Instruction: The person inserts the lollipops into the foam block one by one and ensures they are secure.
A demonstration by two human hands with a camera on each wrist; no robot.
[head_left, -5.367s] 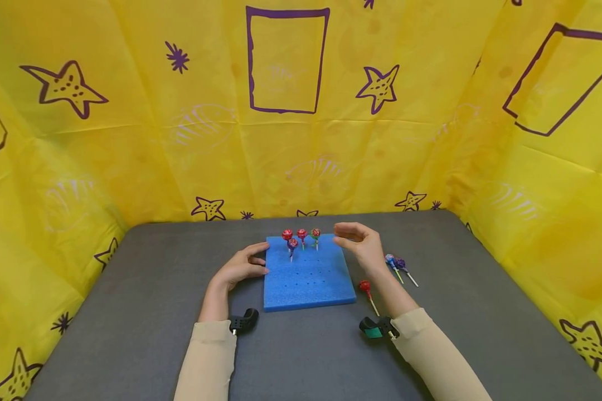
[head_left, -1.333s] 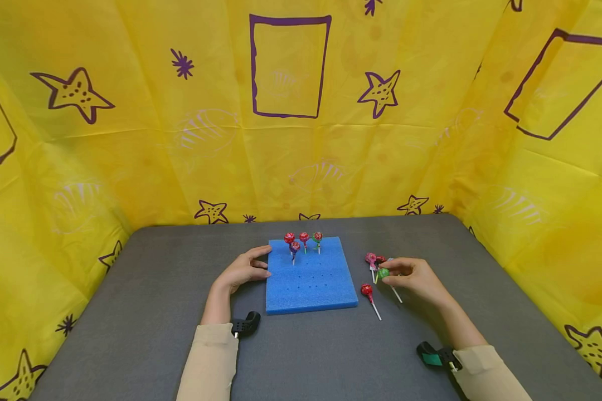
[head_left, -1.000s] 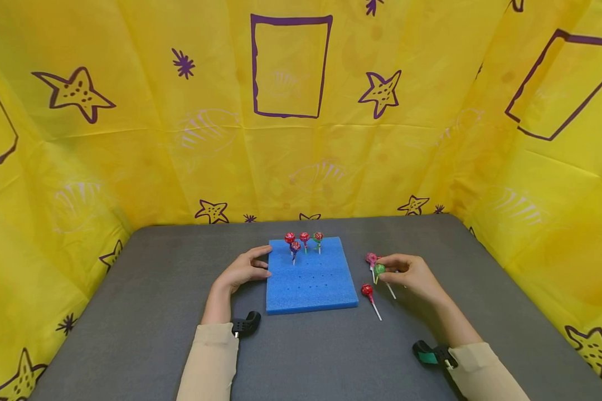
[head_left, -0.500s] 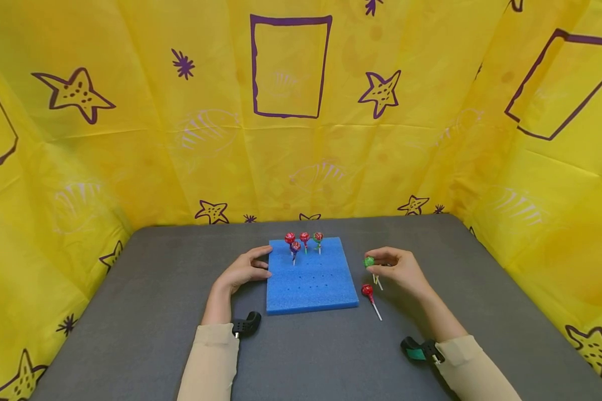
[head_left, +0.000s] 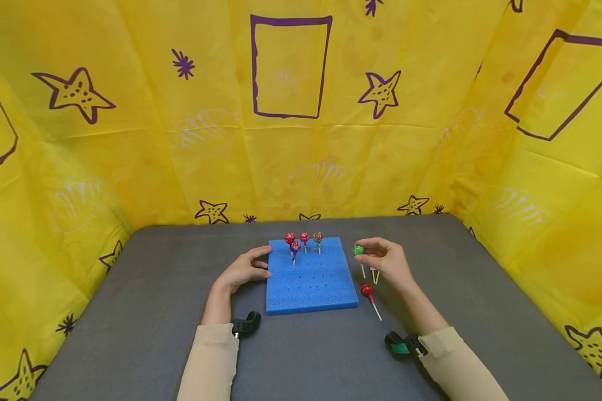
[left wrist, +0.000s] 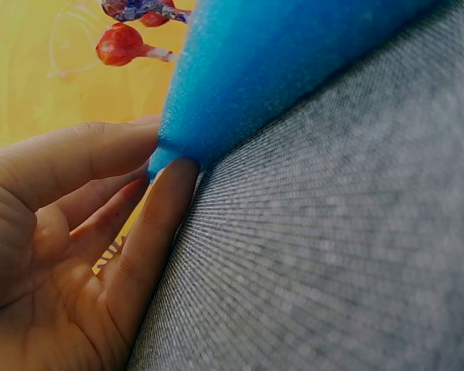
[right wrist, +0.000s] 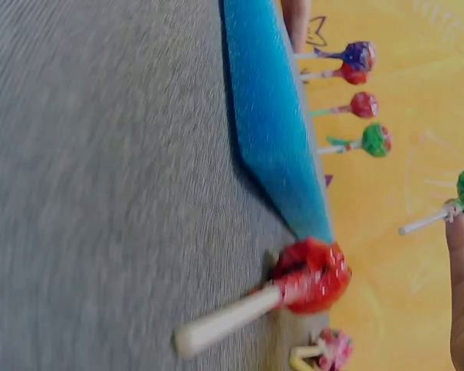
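Note:
My right hand [head_left: 388,264] pinches a green lollipop [head_left: 358,250] by its wrapped head, just off the right edge of a blue foam block [head_left: 311,292]. Its white stick points downward, clear of the foam. At the block's left edge, my left hand [head_left: 243,270] rests its fingertips and thumb against the side, as the left wrist view shows closely. Several lollipops stand upright in the far part of the foam: a red one [head_left: 290,238], a purple one [head_left: 295,246], another red one [head_left: 305,237] and a green-and-red one [head_left: 318,236]. Rows of small holes mark the nearer part.
A loose red lollipop [head_left: 367,291] lies on the grey table [head_left: 311,356] right of the block. Beyond it, more loose lollipops lie partly hidden under my right hand, their sticks [head_left: 375,277] showing. A yellow patterned cloth [head_left: 291,167] closes off the back and sides.
Earlier my right hand was near the foam's far right corner, holding nothing. It picked up the green lollipop among the loose ones and has carried it left towards the foam. My left hand stays put.

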